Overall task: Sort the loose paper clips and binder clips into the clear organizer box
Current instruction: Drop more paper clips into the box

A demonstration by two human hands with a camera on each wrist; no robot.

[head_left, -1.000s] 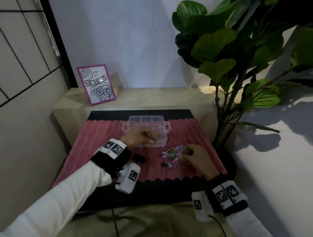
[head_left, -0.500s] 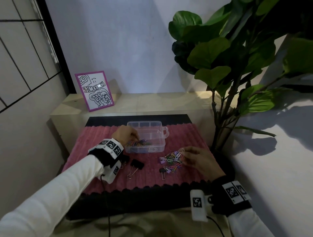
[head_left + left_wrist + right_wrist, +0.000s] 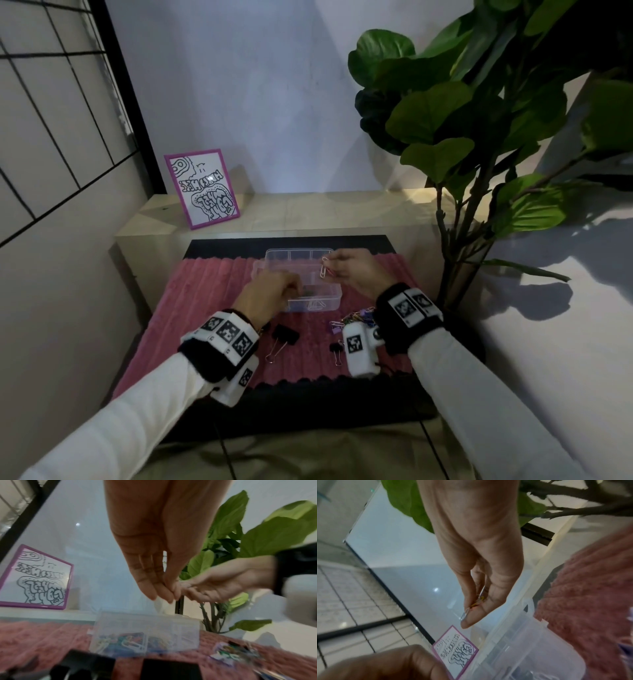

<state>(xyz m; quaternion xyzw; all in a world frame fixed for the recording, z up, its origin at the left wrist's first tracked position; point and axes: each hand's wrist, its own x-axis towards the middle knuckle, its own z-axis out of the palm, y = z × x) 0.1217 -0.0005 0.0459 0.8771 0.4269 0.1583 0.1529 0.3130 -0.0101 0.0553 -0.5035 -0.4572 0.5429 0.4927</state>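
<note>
From the head view, the clear organizer box [image 3: 297, 284] of thin see-through plastic is sitting on a ribbed pink mat [image 3: 212, 291], which is covering a black surface [image 3: 308, 407]. The right hand [image 3: 352, 274] is hovering over the box's 2 o'clock corner, pinching two paper clips [image 3: 324, 268], one silver and one pink, their long axes running from about 12 to 6 o'clock. The left hand [image 3: 270, 294] is curling over the box's near-left compartment; I cannot tell whether it is grasping anything. A heap of coloured paper clips [image 3: 352, 317] is lying at the box's 5 o'clock, and two black binder clips [image 3: 284, 334] with wire handles pointing toward 7 o'clock are resting on the mat at 6 o'clock. A purple-framed drawing [image 3: 205, 186] is leaning at 11 o'clock, and a broad-leaved plant [image 3: 462, 120] is standing at 2 o'clock.

From the left wrist view, the left hand's fingertips [image 3: 154, 593] are bunching together above the box [image 3: 147, 632], whose near compartments are holding mixed coloured clips.

From the right wrist view, the right hand's thumb and fingers [image 3: 471, 615] are pinching a thin wire clip over the box rim [image 3: 518, 626].
</note>
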